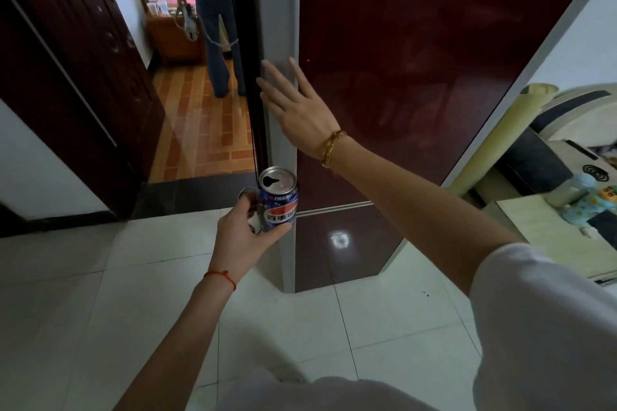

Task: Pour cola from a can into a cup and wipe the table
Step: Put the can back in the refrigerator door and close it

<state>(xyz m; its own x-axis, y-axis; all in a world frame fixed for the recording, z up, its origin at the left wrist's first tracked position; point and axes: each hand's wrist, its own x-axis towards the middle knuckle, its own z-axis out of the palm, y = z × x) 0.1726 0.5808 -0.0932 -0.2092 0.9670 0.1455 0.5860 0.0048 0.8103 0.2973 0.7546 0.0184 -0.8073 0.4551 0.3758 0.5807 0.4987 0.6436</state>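
The opened blue cola can (278, 198) stands upright in the left hand (245, 237), fingers wrapped around its lower body, above the white tiled floor (100, 294). The right hand (295, 107), fingers spread wide, presses flat against the dark red fridge door's (417, 77) edge.

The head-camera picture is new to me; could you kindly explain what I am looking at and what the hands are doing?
There is no machine here: a person wears a wide-angle camera on the head, looking forward and down, so both arms reach into view from below. The left hand holds an opened blue cola can upright. The right hand, fingers spread, rests flat against the edge of a dark red fridge door. Below is a pale tiled floor. No cup or table for pouring is clearly visible. Another person stands beyond the doorway.
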